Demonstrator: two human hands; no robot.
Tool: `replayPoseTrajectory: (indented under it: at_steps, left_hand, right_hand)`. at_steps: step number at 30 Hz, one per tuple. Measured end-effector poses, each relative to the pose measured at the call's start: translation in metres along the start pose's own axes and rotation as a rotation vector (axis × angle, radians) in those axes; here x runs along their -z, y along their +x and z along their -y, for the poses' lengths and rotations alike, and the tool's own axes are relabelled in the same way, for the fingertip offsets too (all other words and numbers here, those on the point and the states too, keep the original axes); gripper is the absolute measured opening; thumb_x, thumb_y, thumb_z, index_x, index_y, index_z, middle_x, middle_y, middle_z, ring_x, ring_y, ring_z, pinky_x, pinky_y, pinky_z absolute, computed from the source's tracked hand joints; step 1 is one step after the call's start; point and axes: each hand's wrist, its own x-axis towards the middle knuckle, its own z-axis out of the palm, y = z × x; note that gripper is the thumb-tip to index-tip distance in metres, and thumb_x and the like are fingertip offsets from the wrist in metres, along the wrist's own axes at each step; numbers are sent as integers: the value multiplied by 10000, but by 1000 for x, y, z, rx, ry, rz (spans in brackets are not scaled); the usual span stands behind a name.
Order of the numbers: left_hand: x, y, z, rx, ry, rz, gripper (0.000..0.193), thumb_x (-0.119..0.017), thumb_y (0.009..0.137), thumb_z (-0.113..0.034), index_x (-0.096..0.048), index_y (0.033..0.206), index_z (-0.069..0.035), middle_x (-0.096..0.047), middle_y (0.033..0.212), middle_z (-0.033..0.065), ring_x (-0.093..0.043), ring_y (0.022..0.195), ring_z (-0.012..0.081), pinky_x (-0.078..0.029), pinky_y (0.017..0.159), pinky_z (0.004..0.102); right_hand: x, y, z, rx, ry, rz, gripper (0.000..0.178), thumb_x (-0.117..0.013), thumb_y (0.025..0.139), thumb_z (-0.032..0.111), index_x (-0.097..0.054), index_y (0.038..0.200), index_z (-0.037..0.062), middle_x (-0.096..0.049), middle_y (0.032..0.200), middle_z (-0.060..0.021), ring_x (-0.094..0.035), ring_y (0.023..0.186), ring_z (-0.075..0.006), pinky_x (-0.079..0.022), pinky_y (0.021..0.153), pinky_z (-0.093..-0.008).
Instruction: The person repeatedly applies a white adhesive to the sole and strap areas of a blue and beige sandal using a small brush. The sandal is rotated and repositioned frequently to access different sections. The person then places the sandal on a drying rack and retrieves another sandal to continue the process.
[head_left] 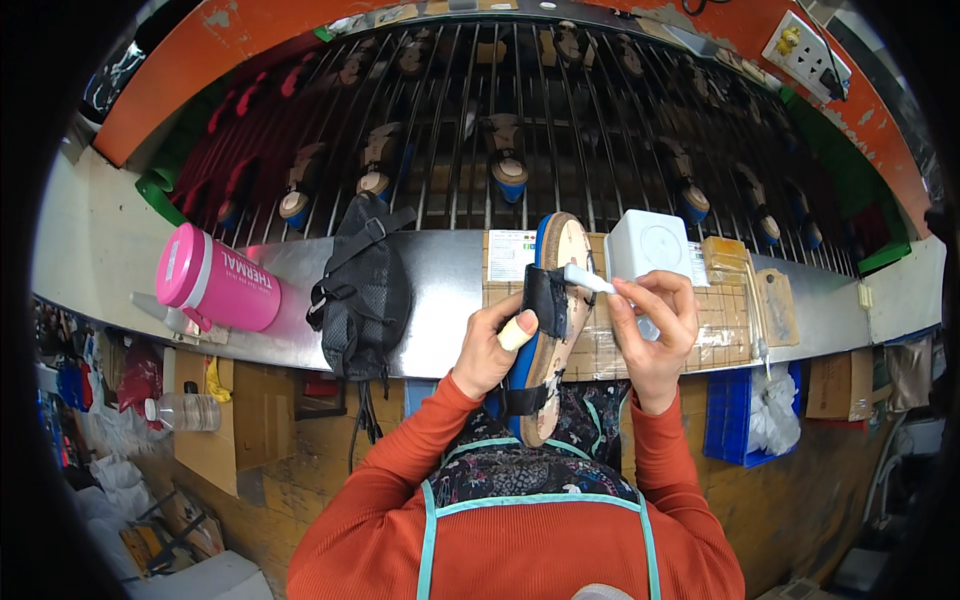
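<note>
My left hand (490, 350) is closed around the side of a sandal (573, 238) with black straps, a cork-coloured edge and a blue outsole. A pale yellow cover wraps its thumb. The sandal is held lengthwise above the bench's front edge, its pale inner side facing up. In my right hand (655, 325), a slim white stick-like tool (588, 279) is pinched between thumb and fingers. The tool's far end meets the sandal beside the wide black strap (543, 298); its exact kind is hard to make out. A white square container (648, 245) stands just beyond my right hand.
A rack of metal rods (440, 130) with several sandals runs behind the metal bench (440, 270). On the bench are a pink thermal jug (225, 282), a black bag (368, 285), a taped cardboard sheet (720, 325) and an amber block (725, 254). A blue crate (728, 415) sits below right.
</note>
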Motion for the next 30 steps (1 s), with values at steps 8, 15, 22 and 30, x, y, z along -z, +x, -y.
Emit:
replayPoseTrajectory:
  at_steps: [8,15,22,30]
  left_hand:
    - [0,6,-8,43,-121,27,657,-484,943,-587,-651,1024,42,-672,857,83,-612,797,115,-489,727,266]
    - [-11,13,-22,176,-249,59,685,-356,984,-582,-575,1219,23,-665,1033,101,-640,886,129,-518,779,264]
    - [-21,15,-30,248,-475,35,707,-337,979,-609,-453,1359,-24,-611,1179,97,-621,999,132,-513,861,275]
    - [-20,13,-21,240,-583,-16,692,-395,966,-608,-569,1229,8,-654,1074,103,-650,916,130,-537,767,258]
  right_hand:
    - [13,1,-2,42,4,129,199,-795,710,115,-767,906,129,-608,841,-1,-510,693,-120,-315,740,-302]
    - [22,1,-5,177,-30,111,213,-796,704,107,-769,914,131,-614,843,-7,-527,734,-129,-312,737,-308]
    - [18,-14,-2,-70,-50,42,164,-777,765,99,-760,926,73,-609,833,-20,-521,692,-117,-338,729,-278]
    - [7,-38,12,-194,93,80,181,-771,770,87,-761,950,78,-590,896,-30,-524,652,-91,-342,745,-267]
